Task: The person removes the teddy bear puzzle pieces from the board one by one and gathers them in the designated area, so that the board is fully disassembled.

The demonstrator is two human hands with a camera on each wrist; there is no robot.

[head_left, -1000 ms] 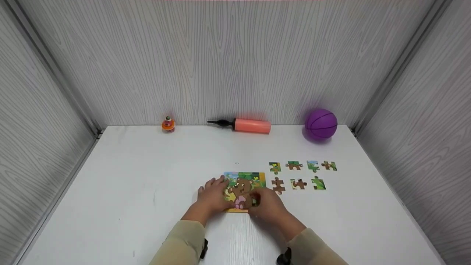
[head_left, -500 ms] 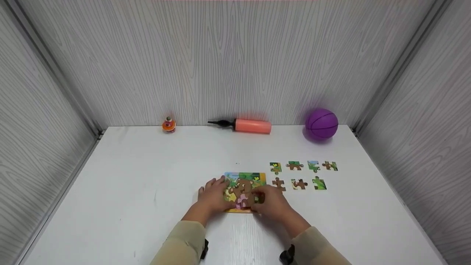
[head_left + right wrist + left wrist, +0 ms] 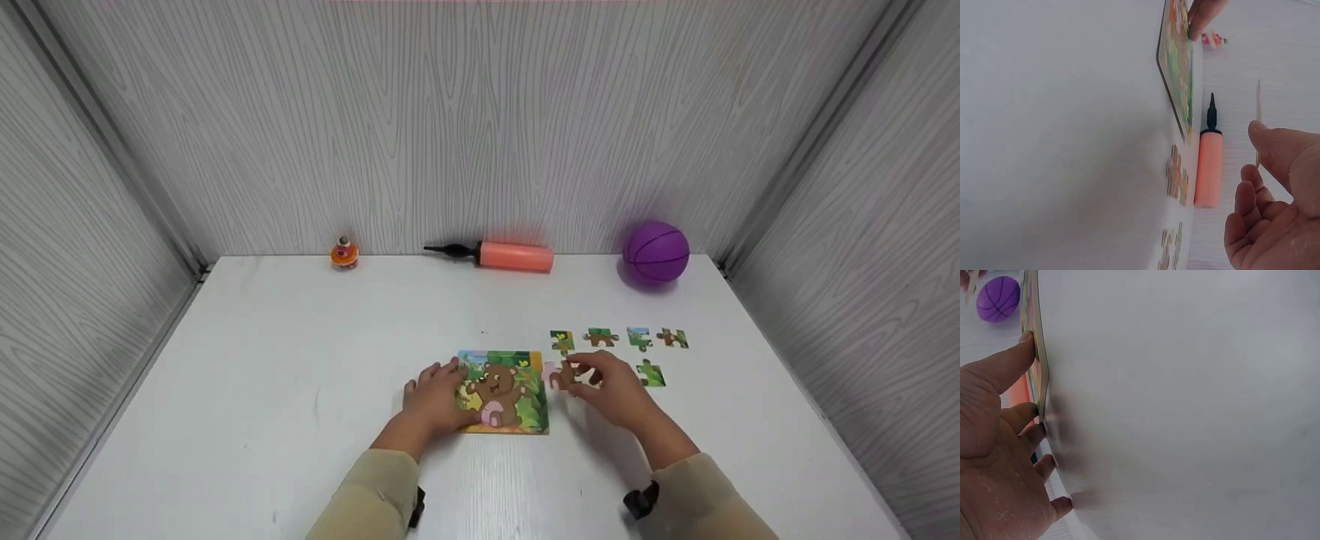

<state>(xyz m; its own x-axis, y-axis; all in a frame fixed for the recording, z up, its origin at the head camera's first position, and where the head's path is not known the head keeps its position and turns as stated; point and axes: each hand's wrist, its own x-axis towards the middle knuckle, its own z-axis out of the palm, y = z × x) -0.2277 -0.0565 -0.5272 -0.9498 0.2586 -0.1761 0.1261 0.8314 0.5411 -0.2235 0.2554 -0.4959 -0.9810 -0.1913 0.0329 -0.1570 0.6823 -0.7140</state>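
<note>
Fingers of the left hand (image 3: 433, 397) lie flat on the puzzle's (image 3: 504, 391) left edge, mid-table (image 3: 300, 360). Just right of the board, the right hand (image 3: 611, 390) pinches one piece (image 3: 561, 374) clear of it, near the loose pieces (image 3: 619, 339). Open white table spreads left and behind.

Matt white table (image 3: 300, 360), grey wood-grain walls (image 3: 480, 127), glossy printed cardboard puzzle (image 3: 510, 397).

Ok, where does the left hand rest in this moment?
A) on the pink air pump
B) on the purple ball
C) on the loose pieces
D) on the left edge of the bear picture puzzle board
D: the left hand rests on the left edge of the colourful bear picture puzzle board, far from the back wall items.
</note>
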